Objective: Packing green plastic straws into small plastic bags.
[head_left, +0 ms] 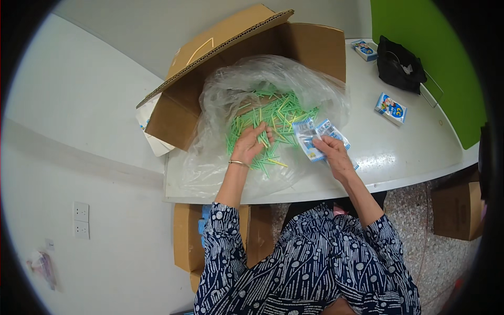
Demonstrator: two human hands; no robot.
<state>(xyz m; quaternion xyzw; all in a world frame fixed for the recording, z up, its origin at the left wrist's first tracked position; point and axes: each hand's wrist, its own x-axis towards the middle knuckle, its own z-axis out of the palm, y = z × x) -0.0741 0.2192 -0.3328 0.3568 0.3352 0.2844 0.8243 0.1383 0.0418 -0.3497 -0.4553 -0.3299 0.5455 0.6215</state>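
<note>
A heap of thin green and yellow sticks spills from a clear plastic bag onto the white table. At the heap's near left side, my left hand has its fingers closed around a few of the green sticks. My right hand, just right of the heap, pinches small blue-and-white printed packets that fan out above the fingers. Whether the sticks are straws or something else is too small to tell.
A large open cardboard box lies behind the bag. Toward the back right are a black bag and two small blue-and-white boxes. Below the table's front edge stands another cardboard box. A green partition bounds the right.
</note>
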